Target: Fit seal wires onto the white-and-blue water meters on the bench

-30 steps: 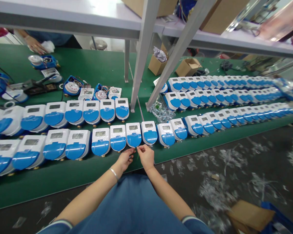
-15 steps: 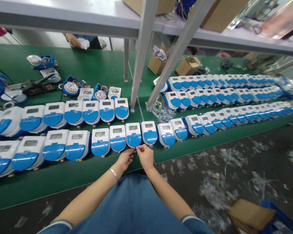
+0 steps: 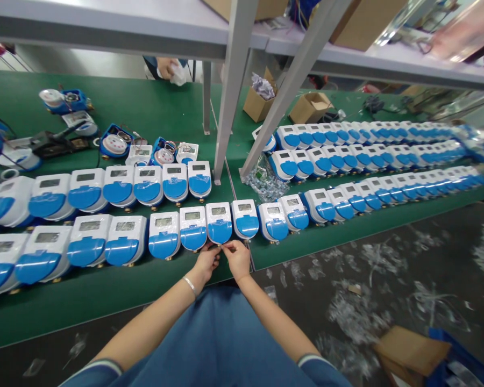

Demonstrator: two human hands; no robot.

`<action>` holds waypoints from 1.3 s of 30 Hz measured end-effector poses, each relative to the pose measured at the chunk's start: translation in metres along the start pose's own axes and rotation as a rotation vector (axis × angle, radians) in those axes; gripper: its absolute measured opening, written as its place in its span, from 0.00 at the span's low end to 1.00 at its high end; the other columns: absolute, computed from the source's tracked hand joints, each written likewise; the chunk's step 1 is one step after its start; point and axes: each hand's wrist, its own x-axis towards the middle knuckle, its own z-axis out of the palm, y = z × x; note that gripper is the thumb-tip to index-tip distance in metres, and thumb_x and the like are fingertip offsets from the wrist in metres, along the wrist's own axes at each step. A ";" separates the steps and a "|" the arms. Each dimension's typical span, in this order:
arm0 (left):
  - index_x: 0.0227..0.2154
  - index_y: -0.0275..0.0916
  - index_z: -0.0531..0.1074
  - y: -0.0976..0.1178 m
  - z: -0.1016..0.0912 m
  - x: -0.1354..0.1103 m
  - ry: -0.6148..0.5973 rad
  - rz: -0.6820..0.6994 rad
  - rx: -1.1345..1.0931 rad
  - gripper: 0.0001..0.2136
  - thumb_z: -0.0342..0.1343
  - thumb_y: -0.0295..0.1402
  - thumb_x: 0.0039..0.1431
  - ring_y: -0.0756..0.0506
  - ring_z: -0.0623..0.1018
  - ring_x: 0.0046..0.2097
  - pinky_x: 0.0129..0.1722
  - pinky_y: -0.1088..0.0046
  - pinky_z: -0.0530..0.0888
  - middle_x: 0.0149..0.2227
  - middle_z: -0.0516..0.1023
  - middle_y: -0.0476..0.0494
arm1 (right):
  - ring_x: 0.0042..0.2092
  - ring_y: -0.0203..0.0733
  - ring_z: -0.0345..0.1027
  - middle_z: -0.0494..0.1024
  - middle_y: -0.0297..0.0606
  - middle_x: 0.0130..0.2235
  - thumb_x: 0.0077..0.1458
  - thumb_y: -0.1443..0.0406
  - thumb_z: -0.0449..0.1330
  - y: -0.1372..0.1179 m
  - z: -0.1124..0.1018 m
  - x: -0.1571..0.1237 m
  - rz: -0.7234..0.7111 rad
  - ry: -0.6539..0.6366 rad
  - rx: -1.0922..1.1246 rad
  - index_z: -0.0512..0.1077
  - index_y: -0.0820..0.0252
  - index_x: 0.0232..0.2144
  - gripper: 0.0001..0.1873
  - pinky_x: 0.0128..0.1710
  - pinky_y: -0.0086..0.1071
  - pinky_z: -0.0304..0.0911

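The bare left hand (image 3: 205, 263) and bare right hand (image 3: 237, 259), whether fingers are clamped impossible to tell, best work lightly at the white-and-blue, round-ended plastic meter (image 3: 219, 221), without nudging it.

My left forearm (image 3: 157, 316) and right forearm (image 3: 275, 314) slant inward ahead of me, so my left hand (image 3: 206, 262) and right hand (image 3: 239, 260) sit close together, bent fingers (image 3: 229, 246) pointing toward each other with tips nearly meeting.
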 end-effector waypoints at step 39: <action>0.40 0.31 0.75 0.005 -0.047 -0.047 -0.195 -0.134 0.028 0.15 0.61 0.18 0.47 0.47 0.78 0.44 0.48 0.74 0.73 0.41 0.79 0.36 | 0.33 0.39 0.73 0.77 0.36 0.27 0.39 0.61 0.67 -0.004 -0.004 -0.040 0.592 -0.029 0.653 0.71 0.63 0.27 0.13 0.34 0.30 0.67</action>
